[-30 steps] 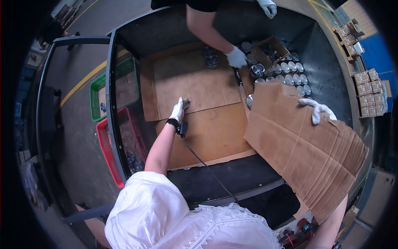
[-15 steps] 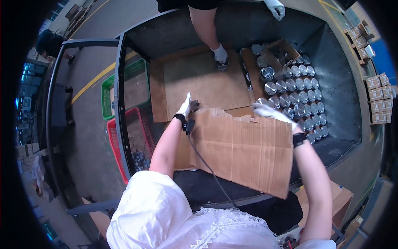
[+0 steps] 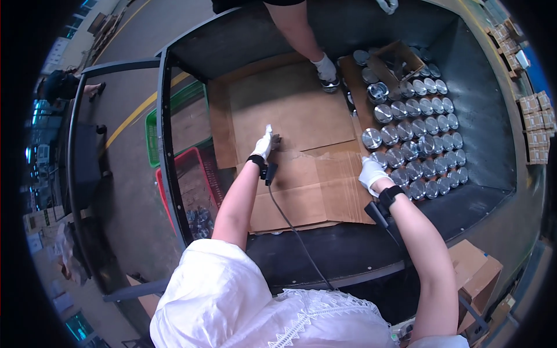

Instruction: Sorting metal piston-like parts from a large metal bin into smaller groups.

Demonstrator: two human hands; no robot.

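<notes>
My right hand (image 3: 373, 174) is half-curled at the cardboard sheet's (image 3: 336, 191) right edge, probably steadying it flat beside those shiny metal cylinders (image 3: 412, 149), though I honestly can't tell if I'm gripping it.

the right hand (image 3: 373, 174) partly hides the cardboard sheet (image 3: 307, 200); a co-worker's glove (image 3: 390, 8) is cropped above.

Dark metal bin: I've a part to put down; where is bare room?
Bare: flat brown cardboard sheet between white-gloved left hand and co-worker's gloved hand; creased brown cardboard left of white-gloved right hand. Crowded right side: round silver metal parts, open brown cardboard box.
</notes>
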